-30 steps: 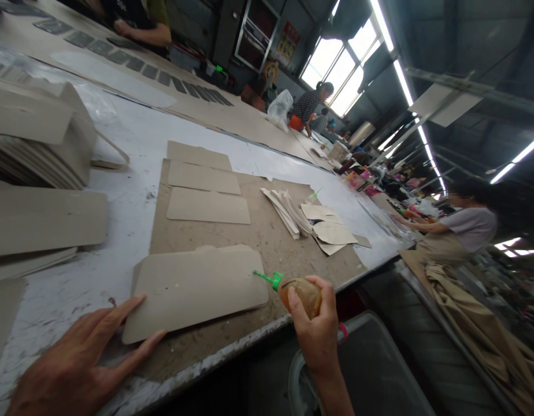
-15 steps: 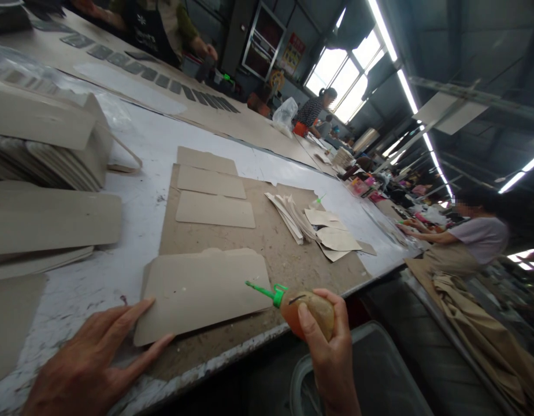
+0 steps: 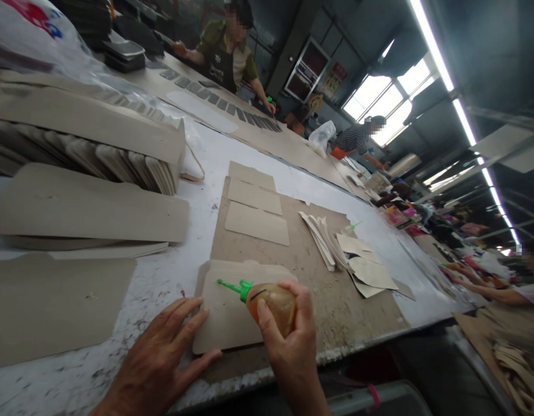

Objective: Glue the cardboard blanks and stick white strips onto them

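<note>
My right hand (image 3: 288, 335) is wrapped round a squeeze bottle (image 3: 273, 306) of amber liquid with a green nozzle. The bottle is tilted on its side, its tip pointing left above the nearest stack of beige cardboard panels (image 3: 227, 323). At the left edge of that stack lies my left hand (image 3: 167, 346), fingers stretched out and thumb apart, touching the panels. The bottle and right hand hide the stack's right part. Beyond it, several beige panels (image 3: 256, 222) lie overlapping in a column on a brown board (image 3: 258, 252).
Curved beige strips (image 3: 321, 240) and cut pieces (image 3: 371, 274) lie on the board's right. Large panels (image 3: 89, 208) and a long row of upright panels (image 3: 119, 164) stand at left. Across the table, a person in an apron (image 3: 226, 58) works by dark pieces (image 3: 232, 110). Another person's arms (image 3: 484, 289) reach in at right.
The view has swung left, so the table appears shifted right. My right hand has brought the bottle left over the panel stack. My left hand stays at the stack's left edge.
</note>
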`<state>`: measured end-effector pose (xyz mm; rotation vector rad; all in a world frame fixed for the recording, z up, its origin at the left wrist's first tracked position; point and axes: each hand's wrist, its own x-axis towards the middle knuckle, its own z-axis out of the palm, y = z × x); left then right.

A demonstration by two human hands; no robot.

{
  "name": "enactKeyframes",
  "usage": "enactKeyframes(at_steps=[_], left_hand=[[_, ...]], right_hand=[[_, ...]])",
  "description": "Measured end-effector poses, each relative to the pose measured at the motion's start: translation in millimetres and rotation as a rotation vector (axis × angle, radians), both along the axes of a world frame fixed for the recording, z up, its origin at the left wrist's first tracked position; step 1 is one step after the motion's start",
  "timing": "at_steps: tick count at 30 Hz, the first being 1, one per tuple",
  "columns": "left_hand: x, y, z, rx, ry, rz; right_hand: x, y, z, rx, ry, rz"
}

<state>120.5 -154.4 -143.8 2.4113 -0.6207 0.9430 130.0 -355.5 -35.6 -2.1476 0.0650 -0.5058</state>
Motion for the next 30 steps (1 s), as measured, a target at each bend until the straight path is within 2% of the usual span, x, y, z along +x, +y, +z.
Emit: enactKeyframes(at_steps=[5, 9, 14, 18, 30], left_hand=[[0.4, -0.2, 3.8, 0.003, -0.034, 0.008], [0.4, -1.0, 4.6, -0.008, -0.038, -0.012], [0.8, -0.1, 2.7, -0.004, -0.029, -0.026], [2.8, -0.5, -0.3, -0.018, -0.019, -0.027], [4.3, 4.7, -33.3, -0.081, 0.008, -0.053]], right_hand=[[7.5, 8.4, 3.8, -0.086, -0.041, 0.048], [7.1, 4.2, 5.1, -0.121, -0.045, 0.015], [4.9, -12.6, 5.7, -0.161, -0.074, -0.038], [3.8, -33.6, 5.2, -0.274, -0.086, -0.018], [-1.8, -77.6, 1.7, -0.328, -0.112, -0.165]])
